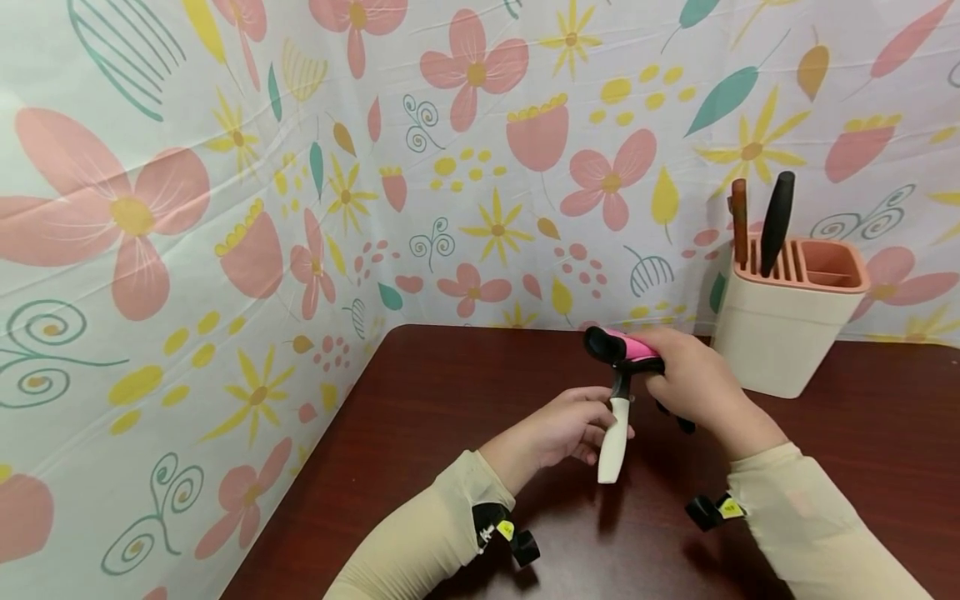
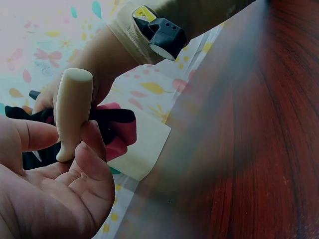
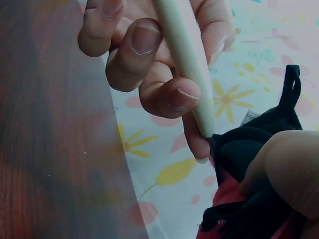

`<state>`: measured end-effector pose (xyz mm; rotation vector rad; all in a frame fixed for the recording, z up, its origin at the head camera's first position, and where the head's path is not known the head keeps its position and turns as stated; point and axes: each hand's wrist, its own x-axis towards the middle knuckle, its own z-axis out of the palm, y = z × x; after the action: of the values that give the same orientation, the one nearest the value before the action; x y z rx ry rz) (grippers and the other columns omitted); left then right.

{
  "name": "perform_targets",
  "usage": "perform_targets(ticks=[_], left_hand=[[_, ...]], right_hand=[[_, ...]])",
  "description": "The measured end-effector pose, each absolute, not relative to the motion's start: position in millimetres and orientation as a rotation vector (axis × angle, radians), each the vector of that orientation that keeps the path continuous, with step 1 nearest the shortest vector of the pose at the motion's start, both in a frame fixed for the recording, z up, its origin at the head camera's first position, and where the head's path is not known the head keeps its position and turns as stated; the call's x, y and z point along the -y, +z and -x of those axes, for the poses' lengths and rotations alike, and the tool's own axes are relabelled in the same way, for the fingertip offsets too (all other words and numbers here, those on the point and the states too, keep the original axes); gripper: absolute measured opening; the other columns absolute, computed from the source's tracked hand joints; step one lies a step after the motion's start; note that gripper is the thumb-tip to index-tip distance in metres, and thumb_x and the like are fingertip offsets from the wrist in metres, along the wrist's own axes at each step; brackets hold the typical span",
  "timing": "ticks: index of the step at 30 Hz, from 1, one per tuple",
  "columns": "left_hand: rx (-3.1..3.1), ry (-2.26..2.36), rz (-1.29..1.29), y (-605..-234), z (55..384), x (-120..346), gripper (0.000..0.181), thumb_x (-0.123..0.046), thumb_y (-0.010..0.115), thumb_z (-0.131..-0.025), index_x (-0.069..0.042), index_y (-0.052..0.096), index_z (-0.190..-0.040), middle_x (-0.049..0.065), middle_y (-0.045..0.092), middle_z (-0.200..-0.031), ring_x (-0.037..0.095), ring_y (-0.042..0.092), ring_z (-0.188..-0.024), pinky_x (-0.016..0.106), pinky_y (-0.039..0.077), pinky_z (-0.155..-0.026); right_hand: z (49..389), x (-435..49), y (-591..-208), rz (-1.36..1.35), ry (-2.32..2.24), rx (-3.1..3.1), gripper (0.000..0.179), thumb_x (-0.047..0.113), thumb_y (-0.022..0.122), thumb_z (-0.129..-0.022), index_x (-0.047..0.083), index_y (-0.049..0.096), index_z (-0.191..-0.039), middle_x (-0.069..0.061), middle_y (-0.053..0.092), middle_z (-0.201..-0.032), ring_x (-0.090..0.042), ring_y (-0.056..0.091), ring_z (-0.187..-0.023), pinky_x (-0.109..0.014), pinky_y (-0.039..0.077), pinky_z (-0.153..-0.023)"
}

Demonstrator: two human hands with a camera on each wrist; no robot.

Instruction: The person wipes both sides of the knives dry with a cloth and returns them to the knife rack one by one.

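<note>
My left hand (image 1: 567, 427) pinches the white handle (image 1: 614, 446) of a utensil between thumb and fingers, its butt end towards me. A dark neck rises from the handle to a pink-and-black fabric piece (image 1: 637, 348), which my right hand (image 1: 696, 379) grips just beyond. The fabric covers the utensil's far end, so I cannot tell its kind. In the left wrist view the pale handle (image 2: 75, 107) stands up between the fingertips, the fabric (image 2: 119, 130) behind it. A black loop (image 3: 293, 82) sticks out from the fabric in the right wrist view.
At the back right a cream knife block (image 1: 780, 333) with a salmon slotted top stands close to the right hand. A brown-handled (image 1: 739, 221) and a black-handled utensil (image 1: 777, 221) stand in its slots. Flower-patterned cloth (image 1: 480, 208) borders the dark wooden table (image 1: 420, 375) behind and at left.
</note>
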<state>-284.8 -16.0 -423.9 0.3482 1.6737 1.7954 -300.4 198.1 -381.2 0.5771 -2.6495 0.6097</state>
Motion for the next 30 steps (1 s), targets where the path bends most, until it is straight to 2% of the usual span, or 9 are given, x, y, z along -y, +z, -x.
perform_targets(ticks=[5, 11, 16, 20, 24, 27, 30], left_hand=[[-1.681, 1.795, -0.314, -425.2, 285.4, 14.9, 0.043, -0.011, 0.056, -0.093, -0.021, 0.061, -0.134, -0.001, 0.074, -0.089, 0.007, 0.057, -0.055, 0.022, 0.045, -0.047], [-1.700, 1.805, -0.276, -424.2, 287.1, 15.2, 0.051, -0.011, 0.057, -0.093, -0.019, 0.052, -0.143, 0.001, 0.076, -0.094, 0.007, 0.057, -0.055, 0.022, 0.046, -0.049], [-1.711, 1.821, -0.254, -421.6, 288.3, 17.9, 0.057, -0.010, 0.057, -0.092, -0.015, 0.048, -0.149, 0.007, 0.077, -0.099, 0.007, 0.058, -0.055, 0.022, 0.046, -0.048], [-1.711, 1.854, -0.245, -420.7, 290.3, 20.1, 0.049, -0.009, 0.054, -0.093, -0.010, 0.054, -0.142, 0.008, 0.076, -0.100, 0.007, 0.061, -0.058, 0.022, 0.046, -0.047], [-1.723, 1.890, -0.234, -421.0, 293.4, 21.7, 0.032, -0.008, 0.051, -0.093, -0.009, 0.061, -0.123, 0.008, 0.076, -0.100, 0.008, 0.062, -0.059, 0.024, 0.046, -0.048], [-1.728, 1.917, -0.221, -420.8, 295.2, 22.8, 0.028, -0.009, 0.051, -0.093, -0.011, 0.063, -0.117, 0.015, 0.076, -0.108, 0.009, 0.062, -0.059, 0.025, 0.047, -0.048], [-1.714, 1.934, -0.207, -420.9, 295.7, 24.0, 0.030, -0.009, 0.050, -0.093, -0.012, 0.063, -0.121, 0.015, 0.075, -0.109, 0.010, 0.062, -0.059, 0.025, 0.047, -0.049]], right_hand=[[299.8, -196.5, -383.0, -0.570, 0.611, 2.710, 0.050, -0.002, 0.068, -0.074, 0.020, 0.070, -0.119, -0.011, 0.072, -0.114, -0.030, 0.063, -0.095, -0.050, 0.050, -0.078], [297.0, -193.9, -379.0, -0.600, 0.634, 2.753, 0.049, 0.002, 0.071, -0.079, 0.021, 0.071, -0.124, -0.012, 0.073, -0.114, -0.029, 0.063, -0.094, -0.051, 0.051, -0.078], [293.5, -190.2, -375.1, -0.667, 0.630, 2.738, 0.042, 0.002, 0.071, -0.079, 0.024, 0.071, -0.115, -0.005, 0.072, -0.103, -0.023, 0.061, -0.084, -0.043, 0.048, -0.072], [290.2, -186.6, -372.3, -0.728, 0.651, 2.741, 0.044, 0.002, 0.070, -0.080, 0.023, 0.070, -0.118, -0.004, 0.071, -0.104, -0.021, 0.059, -0.084, -0.040, 0.048, -0.073], [286.9, -183.8, -370.6, -0.781, 0.678, 2.735, 0.046, 0.002, 0.070, -0.082, 0.022, 0.070, -0.123, -0.002, 0.073, -0.106, -0.019, 0.059, -0.085, -0.040, 0.049, -0.075], [284.5, -182.6, -369.3, -0.809, 0.705, 2.721, 0.043, 0.003, 0.070, -0.084, 0.024, 0.071, -0.122, 0.001, 0.073, -0.103, -0.017, 0.059, -0.083, -0.038, 0.049, -0.075], [282.7, -181.3, -368.0, -0.828, 0.744, 2.719, 0.040, 0.004, 0.071, -0.086, 0.025, 0.071, -0.120, 0.003, 0.073, -0.100, -0.016, 0.059, -0.082, -0.036, 0.049, -0.074]])
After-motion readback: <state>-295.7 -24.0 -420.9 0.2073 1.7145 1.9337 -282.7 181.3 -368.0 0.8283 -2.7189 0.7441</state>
